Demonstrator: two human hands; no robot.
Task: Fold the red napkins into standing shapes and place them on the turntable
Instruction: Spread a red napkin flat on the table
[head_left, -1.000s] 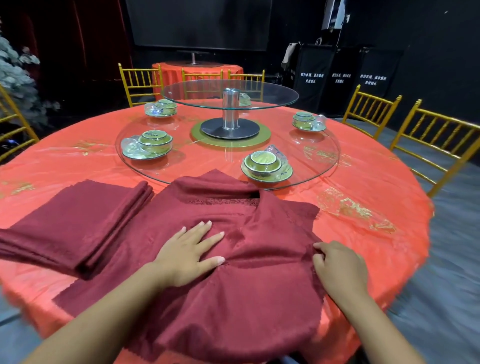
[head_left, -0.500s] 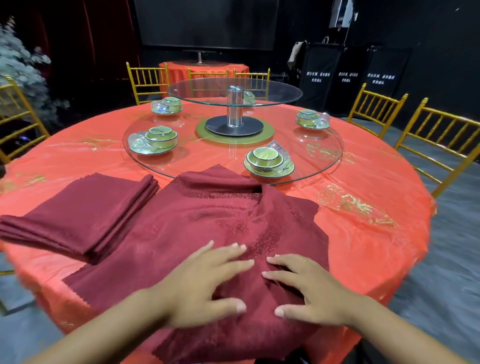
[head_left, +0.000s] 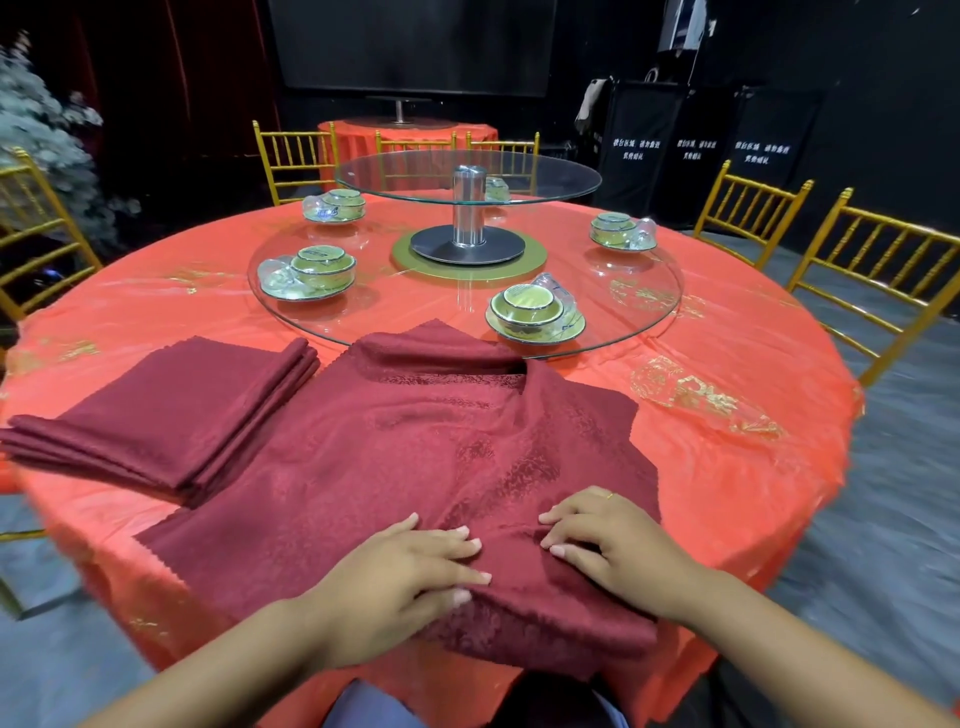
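Head view: the left hand (head_left: 410, 566) lies palm-down on the spread red napkin (head_left: 395, 452). Its fingers are nearly straight and close together, and the thumb tip sits against a raised fold. Just beside it, fingertips almost facing, the right hand (head_left: 613, 545) presses on the same fold with lightly bent fingers, and one finger wears a thin ring.

The cloth is bunched thick under both hands and hangs over the near edge of the counter (head_left: 753, 467). From there it spreads away from the hands, and its far corner reaches the rim of the glass turntable (head_left: 644, 291).

Off to the left of the left hand, and a little farther out, a stack of folded napkins (head_left: 166, 415) lies flat on the orange cloth, touching the spread one.

Beyond the hands, the turntable carries several green bowl sets. The nearest bowl set (head_left: 535, 312) stands just past the napkin's far corner. A metal post (head_left: 468, 213) at the centre holds a smaller upper glass tier (head_left: 405, 174). Gold chairs (head_left: 878, 275) ring the counter, well apart from the hands.
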